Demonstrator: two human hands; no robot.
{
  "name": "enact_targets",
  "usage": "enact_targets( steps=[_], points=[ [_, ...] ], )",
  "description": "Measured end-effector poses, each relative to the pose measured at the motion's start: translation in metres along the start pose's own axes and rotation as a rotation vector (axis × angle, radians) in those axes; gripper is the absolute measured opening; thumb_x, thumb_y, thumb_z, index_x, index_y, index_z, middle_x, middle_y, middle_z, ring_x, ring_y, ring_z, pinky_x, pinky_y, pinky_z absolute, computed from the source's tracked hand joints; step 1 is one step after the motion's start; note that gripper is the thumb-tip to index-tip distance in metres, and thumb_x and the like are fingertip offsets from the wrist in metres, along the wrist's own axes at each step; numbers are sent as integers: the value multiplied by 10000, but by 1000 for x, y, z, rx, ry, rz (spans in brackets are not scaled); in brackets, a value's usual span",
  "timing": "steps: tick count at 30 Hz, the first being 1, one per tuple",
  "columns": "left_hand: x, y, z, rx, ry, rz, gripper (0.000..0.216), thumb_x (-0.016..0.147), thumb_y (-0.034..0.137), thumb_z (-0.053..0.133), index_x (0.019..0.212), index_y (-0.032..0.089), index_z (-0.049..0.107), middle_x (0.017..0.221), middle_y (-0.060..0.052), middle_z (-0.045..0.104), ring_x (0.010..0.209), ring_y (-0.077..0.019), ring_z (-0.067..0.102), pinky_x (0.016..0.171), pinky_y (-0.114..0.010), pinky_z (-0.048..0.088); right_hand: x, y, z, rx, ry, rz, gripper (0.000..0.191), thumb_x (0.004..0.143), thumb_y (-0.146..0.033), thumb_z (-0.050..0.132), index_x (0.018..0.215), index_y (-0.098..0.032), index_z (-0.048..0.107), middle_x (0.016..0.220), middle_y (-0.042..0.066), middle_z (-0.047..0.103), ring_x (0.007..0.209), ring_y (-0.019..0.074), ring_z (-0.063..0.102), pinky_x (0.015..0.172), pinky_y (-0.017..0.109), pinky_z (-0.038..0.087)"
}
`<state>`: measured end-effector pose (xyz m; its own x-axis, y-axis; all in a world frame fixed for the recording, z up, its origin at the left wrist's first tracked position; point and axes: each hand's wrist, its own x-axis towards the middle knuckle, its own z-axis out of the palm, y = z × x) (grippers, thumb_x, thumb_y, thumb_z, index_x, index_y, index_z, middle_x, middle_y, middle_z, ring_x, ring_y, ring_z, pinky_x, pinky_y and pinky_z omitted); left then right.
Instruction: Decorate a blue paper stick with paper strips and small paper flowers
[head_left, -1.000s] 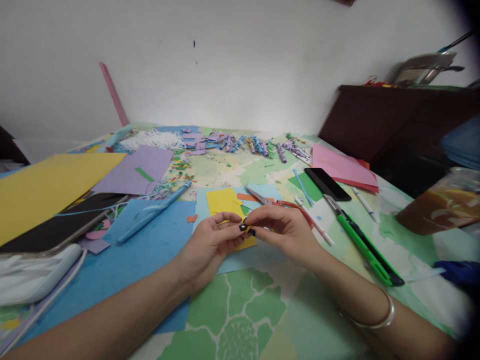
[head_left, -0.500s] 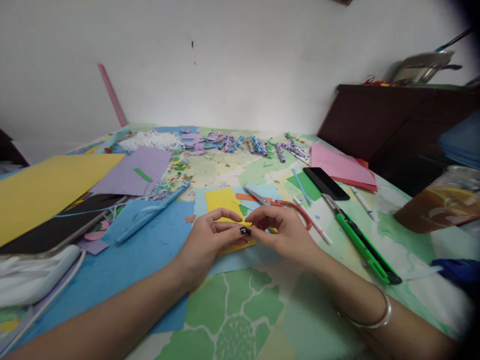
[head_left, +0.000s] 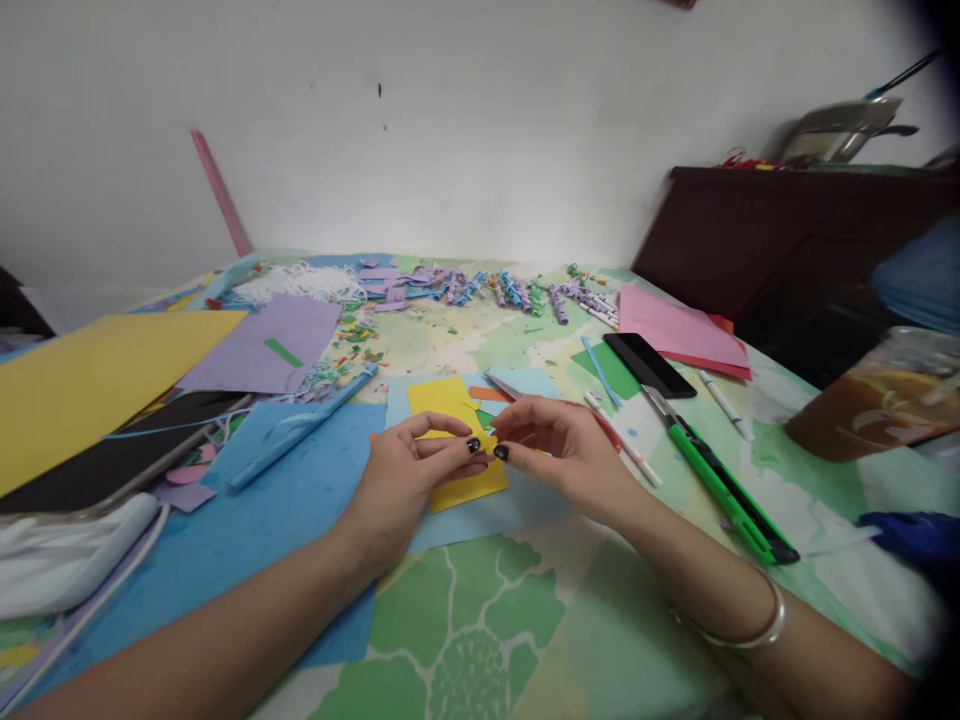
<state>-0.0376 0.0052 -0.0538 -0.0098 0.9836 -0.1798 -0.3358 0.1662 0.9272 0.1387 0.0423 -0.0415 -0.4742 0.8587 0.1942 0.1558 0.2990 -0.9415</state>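
A: Head view: both hands have crept slightly toward the worktop's far edge; the left hand (head_left: pixel 409 470) and right hand (head_left: pixel 559 450) stay fingertip to fingertip, pinching a tiny yellow scrap (head_left: pixel 488 448).

B: The yellow card (head_left: pixel 450 440) lies beneath; the right hand now hides most of the scissors (head_left: pixel 504 387); the green cutter (head_left: pixel 720 490) lies rightward.

The small yellow paper rectangle (head_left: pixel 457 440) looks matt and smooth. The large blue paper sheet (head_left: pixel 300 490) under it has a rougher, fibrous face. The green plastic utility knife (head_left: pixel 720 490) is glossy. The flat black phone (head_left: pixel 649 365) shines like glass. The thin metal bangle (head_left: pixel 750 630) is polished.
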Motion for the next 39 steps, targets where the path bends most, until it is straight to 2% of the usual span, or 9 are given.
enact_targets(
  steps=[6, 10, 12, 14, 17, 20, 27, 34, 39],
  points=[
    [-2, -3, 3, 56, -21, 12, 311, 633, 246, 819, 832, 150, 601, 694, -51, 748, 717, -186, 722, 780, -309, 554, 1, 1, 4, -86, 41, 25, 123, 761, -279, 639, 774, -157, 649, 795, 54, 665, 744, 164, 633, 661, 302, 516],
    [5, 14, -4, 194, -57, 30, 270, 656, 284, 783, 837, 149, 635, 734, -73, 742, 736, -205, 710, 784, -348, 537, 3, 1, 1, -4, 73, 57, 116, 734, -276, 654, 744, -161, 643, 757, 34, 652, 704, 144, 613, 643, 280, 496],
    [14, 32, -19, 434, 2, 134, 206, 649, 252, 756, 801, 155, 657, 814, -82, 738, 798, -212, 688, 768, -326, 515, 4, 0, -3, 59, 124, 99, 117, 698, -271, 687, 714, -164, 642, 697, 15, 647, 645, 127, 598, 630, 270, 489],
    [25, 50, -39, 806, 82, 179, 189, 597, 214, 733, 768, 170, 666, 829, -63, 713, 781, -219, 654, 696, -311, 487, 6, -1, -6, 123, 169, 145, 129, 660, -264, 721, 683, -165, 642, 627, 3, 648, 592, 117, 593, 622, 267, 489],
    [37, 66, -68, 1227, 142, 110, 269, 554, 250, 719, 801, 165, 653, 899, -85, 685, 781, -243, 614, 659, -316, 441, 6, -3, -7, 199, 180, 191, 140, 640, -261, 744, 668, -168, 644, 569, 6, 662, 567, 121, 615, 615, 265, 498],
    [43, 68, -82, 1431, 77, 59, 261, 541, 266, 711, 772, 170, 638, 851, -83, 666, 813, -254, 591, 667, -303, 408, 5, -4, -6, 258, 162, 224, 161, 618, -264, 763, 650, -172, 635, 550, 8, 668, 555, 131, 643, 598, 267, 520],
    [45, 62, -82, 1461, -37, -26, 64, 542, 189, 630, 606, 184, 622, 633, -30, 636, 660, -204, 571, 591, -269, 350, 4, -6, -6, 320, 115, 246, 174, 600, -222, 769, 651, -166, 612, 571, 13, 686, 570, 141, 675, 604, 266, 551],
    [45, 62, -84, 1440, -55, 23, 306, 572, 257, 632, 872, 198, 612, 766, -22, 645, 726, -203, 597, 615, -262, 381, 6, -5, -6, 322, 116, 182, 141, 593, -183, 754, 674, -167, 639, 590, -15, 677, 566, 119, 652, 612, 258, 547],
    [49, 61, -86, 1462, -147, 12, 147, 588, 286, 611, 706, 199, 625, 749, -39, 670, 746, -220, 597, 635, -275, 383, 6, -6, -5, 342, 139, 192, 131, 595, -195, 756, 688, -169, 667, 638, -6, 703, 574, 119, 668, 653, 279, 572]
  ],
)
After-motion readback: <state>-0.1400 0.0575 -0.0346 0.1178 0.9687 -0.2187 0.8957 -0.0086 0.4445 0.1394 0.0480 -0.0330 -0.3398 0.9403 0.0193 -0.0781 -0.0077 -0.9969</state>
